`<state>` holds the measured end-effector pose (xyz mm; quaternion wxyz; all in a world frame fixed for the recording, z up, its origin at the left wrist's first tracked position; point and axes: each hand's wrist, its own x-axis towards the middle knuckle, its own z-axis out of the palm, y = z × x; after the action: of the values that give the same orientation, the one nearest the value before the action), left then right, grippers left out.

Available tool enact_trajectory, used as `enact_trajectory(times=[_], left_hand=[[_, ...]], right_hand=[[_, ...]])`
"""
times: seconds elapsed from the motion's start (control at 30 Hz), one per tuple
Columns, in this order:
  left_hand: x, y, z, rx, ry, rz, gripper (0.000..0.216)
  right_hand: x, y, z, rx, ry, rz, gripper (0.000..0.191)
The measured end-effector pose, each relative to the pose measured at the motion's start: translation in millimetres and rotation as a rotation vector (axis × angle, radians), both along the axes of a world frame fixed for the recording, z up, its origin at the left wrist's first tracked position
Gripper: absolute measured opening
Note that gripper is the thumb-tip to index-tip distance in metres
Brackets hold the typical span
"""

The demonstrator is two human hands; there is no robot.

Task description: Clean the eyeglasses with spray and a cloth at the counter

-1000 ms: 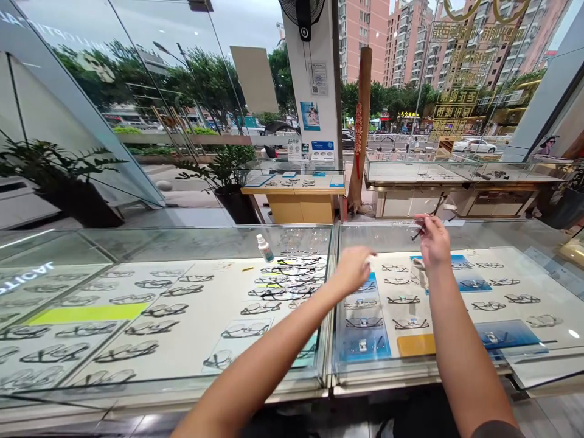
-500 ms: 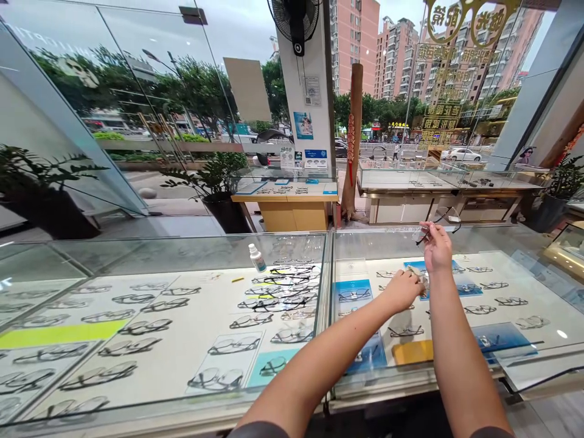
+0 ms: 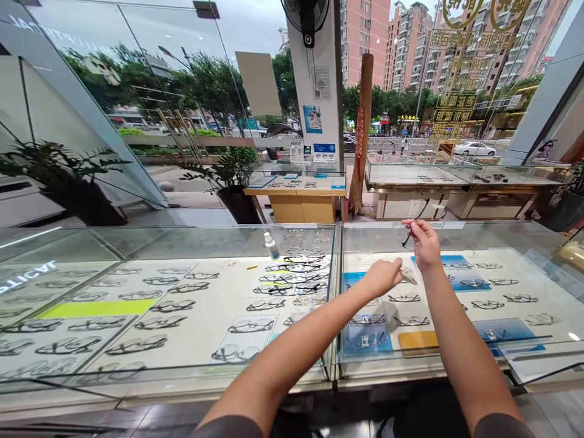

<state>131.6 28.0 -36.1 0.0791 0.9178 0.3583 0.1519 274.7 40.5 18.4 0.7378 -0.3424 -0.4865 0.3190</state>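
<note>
My right hand (image 3: 426,244) is raised over the right-hand glass case, its fingers pinching a pair of eyeglasses (image 3: 406,239) with thin dark temples. The lenses are hard to make out against the background. My left hand (image 3: 384,278) is closed, lower and to the left, on a small greyish-tan crumpled cloth (image 3: 407,275) that sticks out towards my right wrist. The cloth is apart from the glasses. Below both hands, inside the case, lie rows of eyeglasses (image 3: 412,320) on white and blue panels.
A white bottle (image 3: 271,246) stands on the left-hand glass case, near a row of dark frames (image 3: 296,277). A yellow pad (image 3: 417,340) lies in the right case. Beyond are a wooden display stand (image 3: 298,207), a potted plant (image 3: 235,201) and a tree trunk post (image 3: 362,134).
The view has turned, so the scene sits further right. My left hand with the cloth has drawn left, away from my right wrist. My right hand still holds the eyeglasses.
</note>
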Motion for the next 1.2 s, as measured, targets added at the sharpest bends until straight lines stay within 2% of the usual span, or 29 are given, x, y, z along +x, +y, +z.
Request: enact_trajectory(times=[0.13,0.23,0.37,0.47,0.63,0.77,0.87,1.1,1.2], left_hand=[[-59.1,2.8,4.7,-0.111,-0.173,0.131,0.022],[-91.8,6.6,4.7,-0.392,-0.531,0.186,0.015],[-113.0,13.9,12.3,-0.726,-0.910,0.224,0.035],[-120.6,17.6,22.8,-0.852,-1.145,0.240,0.049],[-126.6,17.8,32.0,-0.809,-1.363,0.234,0.047],[-127.6,13.2,32.6,-0.765,-1.442,0.190,0.047],[-128.7,10.7,31.8,-0.797,-1.495,0.158,0.047],[-125.0,10.2,24.7,-1.081,-1.537,0.167,0.042],[-119.3,7.5,23.6,-1.135,-1.555,0.234,0.036]], right_hand=[[-9.7,-0.3,-4.5,-0.049,0.005,0.042,0.029],[-19.1,0.0,-9.6,-0.086,-0.002,0.065,0.028],[-31.6,-1.0,-18.2,-0.136,0.009,0.115,0.028],[-40.4,-3.5,-22.2,-0.183,0.037,0.180,0.029],[-56.2,-9.2,-21.4,-0.217,0.089,0.296,0.029],[-63.4,-18.0,-20.0,-0.249,0.157,0.478,0.027],[-62.8,-27.4,-17.9,-0.286,0.154,0.607,0.027],[-64.1,-44.6,-10.7,-0.214,-0.013,0.673,0.028],[-65.8,-48.3,-9.5,-0.207,-0.089,0.676,0.030]])
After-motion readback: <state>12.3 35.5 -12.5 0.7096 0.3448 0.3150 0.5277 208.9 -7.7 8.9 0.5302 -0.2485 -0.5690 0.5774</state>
